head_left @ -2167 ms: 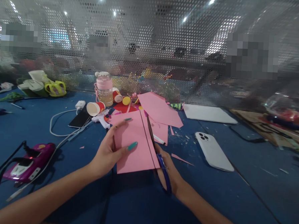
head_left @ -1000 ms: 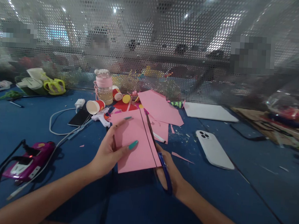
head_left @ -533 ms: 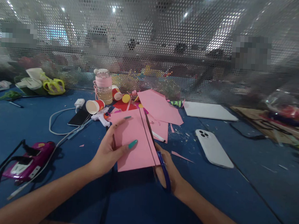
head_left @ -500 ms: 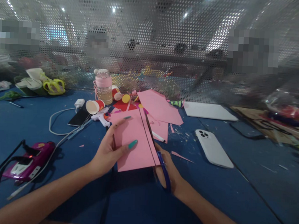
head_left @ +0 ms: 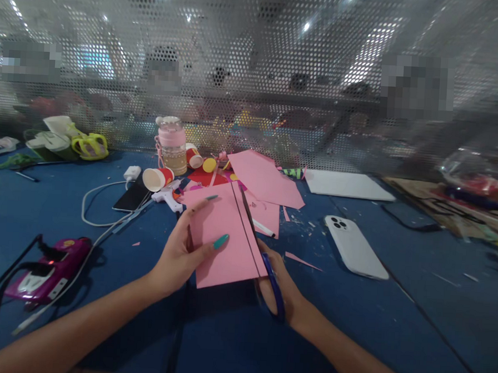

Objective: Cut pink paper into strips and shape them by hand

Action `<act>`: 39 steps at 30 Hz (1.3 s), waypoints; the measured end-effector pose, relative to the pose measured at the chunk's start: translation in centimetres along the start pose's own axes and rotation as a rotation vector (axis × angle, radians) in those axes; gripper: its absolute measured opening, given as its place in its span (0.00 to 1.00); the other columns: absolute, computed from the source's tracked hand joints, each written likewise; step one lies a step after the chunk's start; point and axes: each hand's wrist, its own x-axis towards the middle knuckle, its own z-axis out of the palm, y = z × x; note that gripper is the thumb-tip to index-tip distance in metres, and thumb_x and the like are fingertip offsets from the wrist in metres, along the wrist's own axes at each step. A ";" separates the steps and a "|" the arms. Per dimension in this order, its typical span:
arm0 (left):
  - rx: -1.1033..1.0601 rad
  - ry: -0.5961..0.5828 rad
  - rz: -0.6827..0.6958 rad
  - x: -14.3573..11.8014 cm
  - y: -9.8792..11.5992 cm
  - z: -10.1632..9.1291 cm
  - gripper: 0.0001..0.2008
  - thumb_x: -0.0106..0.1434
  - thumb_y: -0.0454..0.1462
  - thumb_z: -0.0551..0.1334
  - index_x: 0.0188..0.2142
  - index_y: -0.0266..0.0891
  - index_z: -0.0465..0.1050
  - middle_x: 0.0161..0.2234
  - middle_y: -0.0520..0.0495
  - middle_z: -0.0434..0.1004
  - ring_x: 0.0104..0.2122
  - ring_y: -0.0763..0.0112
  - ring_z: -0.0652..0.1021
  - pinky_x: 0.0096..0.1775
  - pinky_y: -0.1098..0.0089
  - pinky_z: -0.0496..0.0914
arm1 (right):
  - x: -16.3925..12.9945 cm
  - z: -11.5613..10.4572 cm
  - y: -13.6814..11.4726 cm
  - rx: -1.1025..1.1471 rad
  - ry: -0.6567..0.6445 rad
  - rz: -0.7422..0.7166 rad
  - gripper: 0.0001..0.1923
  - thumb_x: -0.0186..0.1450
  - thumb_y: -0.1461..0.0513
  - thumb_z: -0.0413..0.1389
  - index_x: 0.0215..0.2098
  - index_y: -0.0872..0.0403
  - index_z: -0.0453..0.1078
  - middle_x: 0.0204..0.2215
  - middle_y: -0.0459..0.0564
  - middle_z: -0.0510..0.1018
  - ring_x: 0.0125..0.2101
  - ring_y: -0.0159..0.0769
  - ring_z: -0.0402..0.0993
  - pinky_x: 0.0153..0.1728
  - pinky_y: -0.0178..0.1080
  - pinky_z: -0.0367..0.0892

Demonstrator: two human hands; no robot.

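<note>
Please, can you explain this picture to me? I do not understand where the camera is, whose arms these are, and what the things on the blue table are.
The camera sits on a person's head and looks down at that person's own two arms; there is no machine. The left hand holds a pink paper sheet above the blue table. The right hand holds blue-handled scissors, whose blades lie along a dark line on the sheet. On the table lie more pink paper, a white phone, a red paper cup on its side, a pink-lidded jar and a purple device with cables. A perforated screen stands behind.
</note>
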 end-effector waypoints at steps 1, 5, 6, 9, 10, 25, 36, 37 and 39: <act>0.000 -0.001 0.001 0.0 0.0 0.0 0.26 0.54 0.34 0.64 0.51 0.46 0.59 0.59 0.47 0.55 0.52 0.60 0.67 0.49 0.61 0.70 | 0.0 0.0 -0.1 0.011 -0.005 0.004 0.18 0.58 0.56 0.48 0.44 0.54 0.66 0.32 0.52 0.76 0.31 0.44 0.72 0.34 0.44 0.66; 0.006 -0.003 0.000 -0.1 -0.1 0.1 0.26 0.54 0.35 0.64 0.52 0.47 0.59 0.59 0.48 0.55 0.51 0.60 0.68 0.47 0.61 0.71 | 0.0 0.1 -0.3 0.049 0.010 0.022 0.18 0.58 0.53 0.48 0.42 0.54 0.68 0.30 0.51 0.76 0.31 0.43 0.73 0.33 0.43 0.68; 0.006 -0.006 0.001 -0.1 -0.2 0.1 0.26 0.54 0.35 0.64 0.52 0.47 0.59 0.59 0.48 0.56 0.52 0.60 0.68 0.47 0.62 0.71 | 0.0 0.1 -0.2 0.050 0.011 0.021 0.18 0.58 0.53 0.49 0.41 0.54 0.68 0.29 0.50 0.76 0.30 0.43 0.73 0.33 0.43 0.68; 0.006 -0.013 0.006 0.0 -0.3 0.0 0.26 0.54 0.35 0.64 0.52 0.47 0.59 0.59 0.47 0.55 0.52 0.60 0.67 0.48 0.61 0.70 | 0.1 0.2 -0.1 0.057 0.033 0.027 0.17 0.57 0.52 0.51 0.39 0.53 0.68 0.28 0.49 0.76 0.28 0.42 0.72 0.32 0.43 0.68; 0.010 -0.011 0.007 0.1 -0.3 0.0 0.27 0.54 0.35 0.64 0.52 0.46 0.59 0.59 0.47 0.55 0.53 0.60 0.66 0.49 0.61 0.69 | 0.1 0.3 -0.1 0.075 0.057 0.055 0.17 0.56 0.51 0.51 0.37 0.53 0.68 0.26 0.49 0.75 0.27 0.41 0.71 0.30 0.42 0.68; 0.200 0.110 0.221 3.8 -0.8 -2.6 0.24 0.51 0.37 0.66 0.48 0.40 0.62 0.52 0.43 0.64 0.52 0.62 0.67 0.52 0.62 0.65 | 0.6 0.7 -1.5 0.391 0.043 0.527 0.23 0.51 0.42 0.53 0.21 0.53 0.58 0.10 0.35 0.57 0.09 0.22 0.52 0.09 0.28 0.51; 0.304 0.028 0.368 6.0 1.2 -4.2 0.37 0.44 0.37 0.70 0.53 0.45 0.57 0.57 0.43 0.56 0.54 0.56 0.64 0.50 0.57 0.67 | 1.0 -1.0 -1.3 0.288 -0.056 0.553 0.24 0.48 0.42 0.54 0.23 0.55 0.60 0.12 0.36 0.59 0.13 0.22 0.55 0.13 0.28 0.51; 0.301 0.013 0.367 6.3 1.5 -4.2 0.37 0.44 0.37 0.70 0.53 0.45 0.57 0.58 0.43 0.56 0.54 0.56 0.63 0.50 0.57 0.67 | 1.0 -1.1 -1.2 0.286 -0.056 0.537 0.24 0.49 0.42 0.54 0.24 0.55 0.60 0.13 0.37 0.60 0.13 0.22 0.55 0.14 0.28 0.52; 0.286 -0.021 0.342 6.8 1.9 -4.2 0.37 0.44 0.36 0.70 0.52 0.45 0.58 0.57 0.44 0.58 0.53 0.56 0.65 0.49 0.58 0.68 | 1.0 -1.3 -1.1 0.289 -0.059 0.485 0.23 0.51 0.43 0.53 0.24 0.54 0.60 0.13 0.37 0.59 0.14 0.23 0.55 0.14 0.29 0.53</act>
